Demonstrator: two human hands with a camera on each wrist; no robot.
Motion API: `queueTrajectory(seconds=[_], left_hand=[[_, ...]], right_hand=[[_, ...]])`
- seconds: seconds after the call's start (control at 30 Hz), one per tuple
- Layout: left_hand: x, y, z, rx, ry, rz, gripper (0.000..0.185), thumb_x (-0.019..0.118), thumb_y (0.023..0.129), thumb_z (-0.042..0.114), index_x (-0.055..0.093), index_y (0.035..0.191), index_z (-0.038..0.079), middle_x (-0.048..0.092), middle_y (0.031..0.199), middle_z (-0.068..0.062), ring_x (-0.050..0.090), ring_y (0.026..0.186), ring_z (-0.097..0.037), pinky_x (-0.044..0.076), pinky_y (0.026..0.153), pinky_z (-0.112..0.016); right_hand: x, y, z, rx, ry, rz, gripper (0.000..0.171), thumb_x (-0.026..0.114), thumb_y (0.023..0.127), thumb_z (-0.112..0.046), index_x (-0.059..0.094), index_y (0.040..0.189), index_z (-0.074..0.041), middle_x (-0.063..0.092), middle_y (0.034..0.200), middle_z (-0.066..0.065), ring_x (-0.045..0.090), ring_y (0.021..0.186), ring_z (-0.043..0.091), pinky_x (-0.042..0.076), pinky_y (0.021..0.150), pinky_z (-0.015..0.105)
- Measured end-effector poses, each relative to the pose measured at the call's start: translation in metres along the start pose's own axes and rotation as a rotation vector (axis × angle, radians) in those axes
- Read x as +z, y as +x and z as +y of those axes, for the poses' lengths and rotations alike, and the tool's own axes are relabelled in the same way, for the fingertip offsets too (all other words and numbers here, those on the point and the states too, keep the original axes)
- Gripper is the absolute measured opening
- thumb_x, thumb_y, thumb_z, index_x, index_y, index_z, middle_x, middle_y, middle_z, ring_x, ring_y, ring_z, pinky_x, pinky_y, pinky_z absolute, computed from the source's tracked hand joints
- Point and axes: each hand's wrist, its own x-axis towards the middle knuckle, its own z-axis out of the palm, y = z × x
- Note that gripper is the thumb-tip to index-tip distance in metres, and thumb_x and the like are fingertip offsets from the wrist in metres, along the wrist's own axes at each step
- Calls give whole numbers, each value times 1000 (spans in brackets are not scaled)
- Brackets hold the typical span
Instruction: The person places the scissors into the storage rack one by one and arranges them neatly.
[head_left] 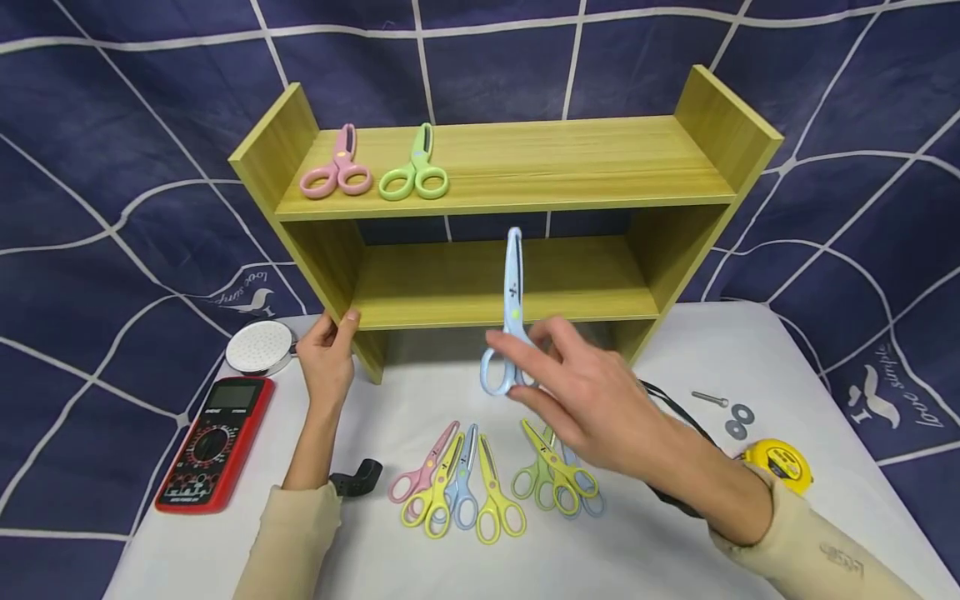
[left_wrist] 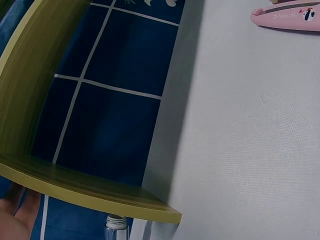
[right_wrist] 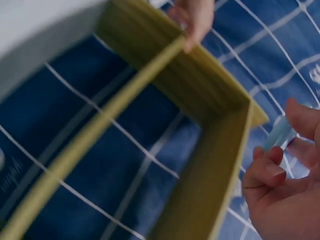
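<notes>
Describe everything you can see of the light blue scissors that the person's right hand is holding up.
The light blue scissors look like plastic children's scissors, shut, with two rounded finger loops at the bottom and a narrow blade part pointing straight up. A small dark mark and a pale dot show on the blade part. They are held upright above the white table, in front of the lower board of the wooden shelf. The right hand pinches them at the loops; nothing else touches them.

Staged tabletop data-collection setup, not a lived-in room: patterned bedsheet backdrop [head_left: 825,208], white-covered table [head_left: 697,517], props like multimeter [head_left: 213,442] and tape measure [head_left: 783,462].
</notes>
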Motion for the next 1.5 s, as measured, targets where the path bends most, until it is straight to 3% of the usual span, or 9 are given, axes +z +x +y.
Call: queueTrajectory(seconds=[0.07, 0.27, 0.5, 0.67, 0.83, 1.03, 1.23, 1.4, 1.5], left_hand=[[-1, 3, -8, -8, -10, 6, 27, 65, 92, 0, 67, 117, -9, 71, 101, -3, 66, 87, -5, 52, 78, -18], [0, 7, -9, -7, -21, 21, 28, 67, 91, 3, 67, 118, -7, 67, 114, -21, 67, 94, -9, 52, 83, -20], [-1, 6, -7, -26, 1, 11, 25, 67, 91, 2, 69, 114, -9, 63, 118, -23, 66, 90, -4, 52, 80, -17], [1, 1, 5, -38, 13, 6, 24, 67, 91, 1, 68, 110, -14, 67, 110, -23, 66, 85, -3, 52, 77, -16], [-2, 3, -10, -32, -24, 23, 25, 70, 91, 4, 70, 111, -10, 68, 109, -21, 67, 87, -7, 53, 79, -19], [-1, 4, -11, -36, -21, 30, 27, 70, 91, 6, 69, 113, -10, 67, 113, -23, 68, 89, -8, 53, 79, -19], [0, 4, -11, -38, -28, 19, 27, 70, 90, 4, 68, 112, -12, 69, 110, -16, 67, 88, -7, 52, 78, -18], [0, 4, -11, -36, -22, 27, 27, 70, 90, 4, 68, 112, -12, 68, 113, -19, 67, 89, -7, 52, 78, -18], [-1, 4, -12, -33, -22, 32, 27, 70, 90, 4, 69, 112, -11, 66, 115, -21, 67, 90, -7, 52, 79, -18]], right_hand=[[-11, 12, 2, 13, -25, 26, 43, 56, 102, -28, 51, 142, -13, 52, 107, 10, 44, 61, 9, 37, 49, 21], [-28, 33, 7, 89, -77, 35, 61, 71, 92, -15, 46, 147, -12, 54, 106, 10, 40, 59, 12, 36, 50, 26], [-34, 49, 15, 80, -126, 217, 63, 75, 89, -17, 46, 142, 0, 63, 100, 12, 45, 61, 14, 40, 52, 28], [-40, 66, 25, 115, -127, 295, 59, 77, 88, -22, 52, 136, 1, 67, 96, 10, 42, 55, 11, 36, 52, 28], [-49, 84, 33, 186, -178, 237, 60, 76, 88, -28, 53, 138, -4, 71, 102, 9, 48, 59, 18, 36, 53, 35], [-55, 111, 44, 350, -214, 73, 62, 72, 92, -35, 50, 145, -11, 71, 111, 6, 48, 86, 28, 37, 68, 39], [-55, 128, 55, 414, -193, -12, 64, 71, 92, -36, 48, 146, -12, 71, 114, 6, 45, 91, 28, 35, 74, 36], [-54, 128, 58, 408, -183, 1, 61, 72, 92, -35, 52, 143, -11, 69, 117, 7, 49, 95, 28, 38, 79, 38], [-49, 122, 58, 340, -146, 124, 53, 74, 90, -32, 61, 134, -6, 68, 107, 10, 51, 94, 27, 39, 79, 38]])
